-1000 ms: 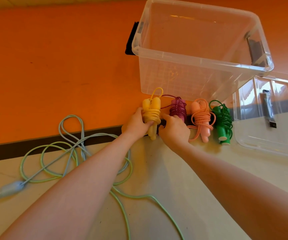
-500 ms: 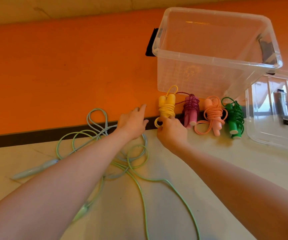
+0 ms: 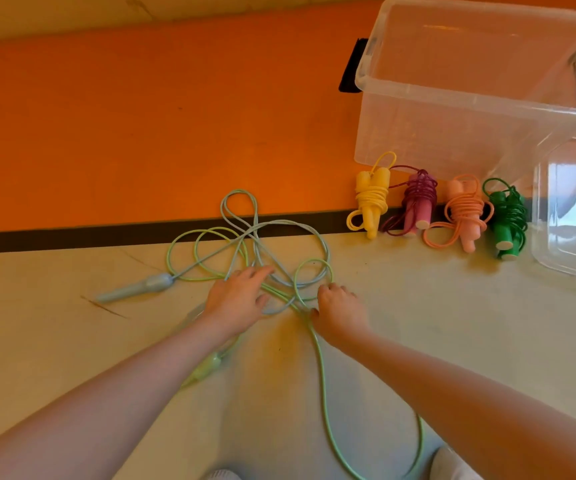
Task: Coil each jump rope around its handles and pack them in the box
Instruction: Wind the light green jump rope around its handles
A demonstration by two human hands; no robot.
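Note:
Two loose jump ropes lie tangled on the beige floor: a light blue rope [image 3: 314, 233] with a handle [image 3: 134, 289] at the left, and a light green rope [image 3: 323, 393] trailing toward me. My left hand [image 3: 241, 299] rests flat on the tangle with straight fingers. My right hand [image 3: 340, 310] has curled fingers and holds the green rope beside it. By the clear box [image 3: 453, 98] stand four coiled ropes: yellow [image 3: 371, 199], maroon [image 3: 418, 202], peach [image 3: 465, 213] and green [image 3: 508, 220].
The box's clear lid [image 3: 570, 220] lies at the right edge, next to the green coil. An orange wall with a dark baseboard [image 3: 72, 233] runs behind everything. White shoe tips [image 3: 449, 462] show at the bottom.
Both hands have left the yellow coil and come back and left to the loose tangle. The left hand now lies on the ropes; the right has closed at the green rope.

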